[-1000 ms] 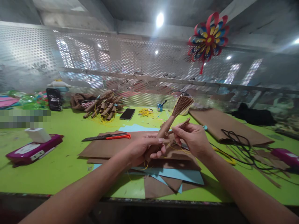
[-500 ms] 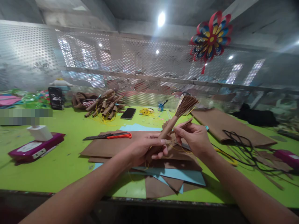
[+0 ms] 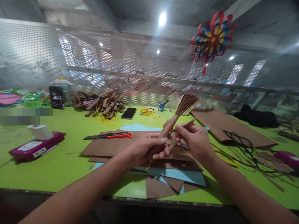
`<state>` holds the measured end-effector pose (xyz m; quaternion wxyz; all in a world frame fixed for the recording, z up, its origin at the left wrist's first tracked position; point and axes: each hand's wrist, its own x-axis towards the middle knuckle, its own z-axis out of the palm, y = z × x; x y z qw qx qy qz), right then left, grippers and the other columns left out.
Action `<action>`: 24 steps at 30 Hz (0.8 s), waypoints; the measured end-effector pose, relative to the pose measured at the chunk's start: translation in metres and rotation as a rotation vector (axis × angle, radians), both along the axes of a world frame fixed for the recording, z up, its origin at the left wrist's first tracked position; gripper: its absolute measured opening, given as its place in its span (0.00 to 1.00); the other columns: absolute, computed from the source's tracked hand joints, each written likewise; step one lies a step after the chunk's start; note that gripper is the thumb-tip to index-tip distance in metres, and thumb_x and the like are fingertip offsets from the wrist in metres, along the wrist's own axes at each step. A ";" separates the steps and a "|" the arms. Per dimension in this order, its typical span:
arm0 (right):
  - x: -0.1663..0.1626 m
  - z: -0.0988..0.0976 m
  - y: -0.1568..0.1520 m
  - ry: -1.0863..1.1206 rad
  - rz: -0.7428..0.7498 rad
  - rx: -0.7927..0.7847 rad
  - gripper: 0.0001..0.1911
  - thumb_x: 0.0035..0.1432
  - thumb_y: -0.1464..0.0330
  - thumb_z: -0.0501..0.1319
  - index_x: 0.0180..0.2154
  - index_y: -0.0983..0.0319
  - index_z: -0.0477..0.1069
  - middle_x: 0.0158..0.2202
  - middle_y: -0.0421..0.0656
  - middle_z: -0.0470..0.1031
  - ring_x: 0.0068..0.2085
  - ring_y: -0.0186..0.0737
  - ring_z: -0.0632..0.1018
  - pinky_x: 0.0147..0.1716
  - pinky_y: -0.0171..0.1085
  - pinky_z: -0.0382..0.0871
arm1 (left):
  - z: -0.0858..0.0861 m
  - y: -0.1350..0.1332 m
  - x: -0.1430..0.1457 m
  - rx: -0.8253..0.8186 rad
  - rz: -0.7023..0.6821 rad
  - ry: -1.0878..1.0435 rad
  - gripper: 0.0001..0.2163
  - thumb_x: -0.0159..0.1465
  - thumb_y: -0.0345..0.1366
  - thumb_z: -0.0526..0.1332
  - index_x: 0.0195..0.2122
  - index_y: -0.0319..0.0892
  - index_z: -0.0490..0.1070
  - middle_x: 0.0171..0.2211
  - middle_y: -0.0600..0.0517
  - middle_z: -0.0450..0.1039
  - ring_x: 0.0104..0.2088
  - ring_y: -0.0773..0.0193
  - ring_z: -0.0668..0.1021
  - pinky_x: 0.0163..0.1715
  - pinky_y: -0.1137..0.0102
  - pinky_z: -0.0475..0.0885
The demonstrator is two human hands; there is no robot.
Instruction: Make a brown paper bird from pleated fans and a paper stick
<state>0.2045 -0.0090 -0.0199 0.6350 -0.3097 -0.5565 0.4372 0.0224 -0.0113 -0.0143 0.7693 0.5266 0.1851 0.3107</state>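
My left hand (image 3: 146, 147) is closed round a rolled brown paper stem (image 3: 171, 123). Tilted up and to the right, the stem ends in a finely cut, fanned fringe (image 3: 187, 102). Just right of it, my right hand (image 3: 198, 140) pinches a small brown paper strip (image 3: 188, 122) between thumb and fingers. Thin yellow string (image 3: 148, 165) trails below my left hand. Under both hands lie brown paper sheets (image 3: 112, 146) and light blue sheets (image 3: 187, 175). An orange box cutter (image 3: 119, 135) rests on the brown paper, left of my hands.
A bundle of rolled brown pieces (image 3: 108, 105), a phone (image 3: 128, 113) and a blue jar (image 3: 161, 107) stand or lie farther back. Left is a purple power strip (image 3: 37, 147). To the right are folded brown paper (image 3: 224, 124), black cable (image 3: 243, 149) and a yellow handle (image 3: 227, 158).
Both hands keep their grips in nearly the same place. My right hand and the strip have shifted very slightly; the view has moved a little too.
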 end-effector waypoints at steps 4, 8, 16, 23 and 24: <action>0.000 -0.002 0.001 0.002 -0.028 0.032 0.06 0.48 0.67 0.67 0.27 0.65 0.74 0.20 0.40 0.73 0.19 0.31 0.71 0.17 0.32 0.66 | 0.001 -0.001 0.001 0.003 -0.005 -0.008 0.05 0.60 0.31 0.57 0.33 0.34 0.66 0.25 0.47 0.71 0.19 0.74 0.69 0.14 0.80 0.55; -0.002 -0.002 0.001 -0.005 -0.025 0.065 0.05 0.49 0.68 0.66 0.27 0.64 0.75 0.20 0.40 0.73 0.19 0.32 0.72 0.18 0.32 0.67 | 0.001 -0.001 0.002 0.007 -0.004 0.000 0.05 0.61 0.31 0.56 0.31 0.34 0.66 0.25 0.47 0.71 0.19 0.74 0.69 0.14 0.80 0.56; -0.004 -0.001 -0.001 -0.023 -0.070 0.133 0.04 0.49 0.69 0.66 0.27 0.63 0.75 0.19 0.38 0.72 0.18 0.31 0.71 0.17 0.32 0.68 | 0.000 -0.001 0.002 0.007 -0.012 -0.025 0.05 0.61 0.31 0.55 0.33 0.34 0.66 0.26 0.47 0.72 0.19 0.74 0.70 0.14 0.79 0.57; -0.005 -0.002 -0.003 -0.024 -0.104 0.150 0.04 0.49 0.69 0.66 0.27 0.64 0.74 0.19 0.38 0.72 0.18 0.31 0.71 0.17 0.33 0.69 | 0.001 -0.002 0.002 0.003 -0.022 -0.016 0.06 0.61 0.32 0.55 0.33 0.34 0.67 0.25 0.47 0.72 0.18 0.74 0.70 0.14 0.79 0.56; -0.005 -0.002 -0.003 -0.024 -0.108 0.150 0.04 0.49 0.69 0.66 0.28 0.64 0.74 0.20 0.38 0.72 0.18 0.31 0.72 0.18 0.33 0.69 | 0.001 -0.002 0.002 0.005 -0.022 -0.015 0.06 0.61 0.32 0.55 0.34 0.34 0.67 0.25 0.48 0.71 0.18 0.74 0.69 0.14 0.79 0.56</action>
